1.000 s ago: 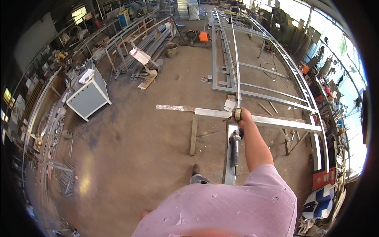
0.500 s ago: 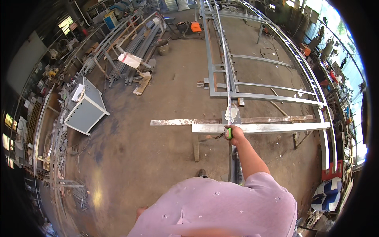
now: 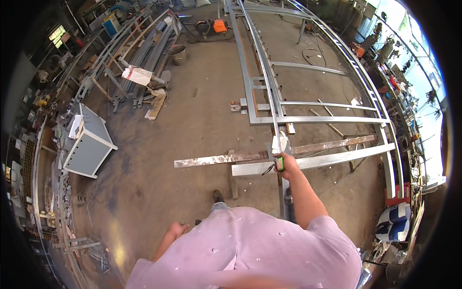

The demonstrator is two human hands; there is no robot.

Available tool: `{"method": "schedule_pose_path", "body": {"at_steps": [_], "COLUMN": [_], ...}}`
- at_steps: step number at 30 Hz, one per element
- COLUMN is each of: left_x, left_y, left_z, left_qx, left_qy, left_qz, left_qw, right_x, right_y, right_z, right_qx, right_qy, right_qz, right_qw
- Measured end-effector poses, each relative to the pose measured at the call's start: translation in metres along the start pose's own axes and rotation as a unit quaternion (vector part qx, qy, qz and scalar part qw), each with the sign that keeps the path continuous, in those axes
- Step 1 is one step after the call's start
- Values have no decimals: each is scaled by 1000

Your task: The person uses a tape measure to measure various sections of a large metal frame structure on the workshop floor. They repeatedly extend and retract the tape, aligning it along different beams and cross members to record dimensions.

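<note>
My right hand (image 3: 289, 166) is closed around a green tape measure (image 3: 279, 164) with a dark wrist strap, just above a silver metal bar (image 3: 315, 161). From the tape measure, the drawn-out blade (image 3: 267, 82) runs away from me over a large welded metal frame (image 3: 332, 119). Low at the left of my body hangs my left hand (image 3: 179, 228), its fingers curled, with nothing visible in them. Past the silver bar lies a rust-stained flat bar (image 3: 211, 160), roughly crosswise.
A grey cabinet (image 3: 91, 142) with a white edge stands at the left. Beyond it, long metal profiles (image 3: 144, 65) are stacked near a bucket (image 3: 177, 54). An orange machine (image 3: 220, 25) sits on the far floor. Cluttered shelving (image 3: 409, 103) lines the right side.
My view has shifted and turned slightly, and the bars now appear tilted. My left hand has come further into view, as has one foot. My right hand keeps hold of the tape measure.
</note>
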State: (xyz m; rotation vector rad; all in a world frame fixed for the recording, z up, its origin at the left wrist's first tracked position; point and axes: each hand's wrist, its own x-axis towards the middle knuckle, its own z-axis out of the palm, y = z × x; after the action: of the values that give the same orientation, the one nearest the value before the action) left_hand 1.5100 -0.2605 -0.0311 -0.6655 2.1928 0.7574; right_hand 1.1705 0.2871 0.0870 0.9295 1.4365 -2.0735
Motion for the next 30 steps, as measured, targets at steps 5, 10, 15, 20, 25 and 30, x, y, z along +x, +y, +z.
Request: {"method": "schedule_pose_path", "body": {"at_steps": [5, 10, 15, 20, 25, 30], "left_x": [74, 119, 151, 181, 208, 236], "left_y": [44, 114, 189, 241, 276, 274], "left_z": [-56, -121, -159, -152, -120, -84], "left_qx": [25, 7, -19, 26, 94, 97], "left_qy": [72, 123, 101, 129, 209, 249], "left_qz": [83, 169, 192, 214, 218, 169], "left_qw": [994, 978, 976, 968, 949, 949], "right_x": [-4, 5, 15, 39, 75, 123], "right_y": [-18, -21, -25, -35, -37, -16], "right_z": [25, 63, 88, 113, 103, 90], "right_qx": [-28, -37, -57, -42, -22, -102], "right_qy": [51, 70, 50, 48, 5, -13], "right_qz": [0, -21, -25, -29, -50, -29], "right_qw": [998, 997, 997, 998, 998, 994]}}
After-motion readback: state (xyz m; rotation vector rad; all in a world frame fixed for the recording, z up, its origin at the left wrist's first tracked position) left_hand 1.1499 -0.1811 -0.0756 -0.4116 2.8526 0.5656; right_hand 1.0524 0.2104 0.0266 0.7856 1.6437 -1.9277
